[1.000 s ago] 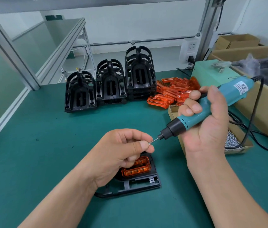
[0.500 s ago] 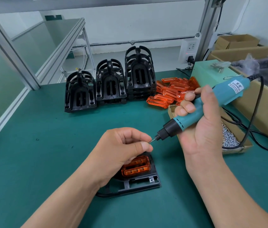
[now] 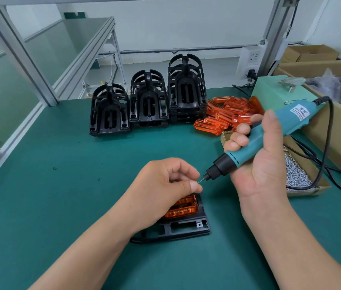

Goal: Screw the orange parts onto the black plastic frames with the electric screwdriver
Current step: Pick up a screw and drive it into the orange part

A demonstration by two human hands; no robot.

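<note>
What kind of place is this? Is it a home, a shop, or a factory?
Most likely an assembly station in a factory or workshop. Identical black frames stand in stacks, many orange parts lie in a pile, and loose screws lie in a box on a green bench.

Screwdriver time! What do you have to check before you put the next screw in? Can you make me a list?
1. Electric screwdriver gripped by the right hand: ok.
2. Screw on the bit tip: cannot tell; the left hand pinches there and hides it.
3. Orange part lying on the black frame: ok.
4. Bit set on the frame's corner screw hole: not ok; it points sideways at the left hand, up off the frame.
5. Cord away from the frame: ok.
</note>
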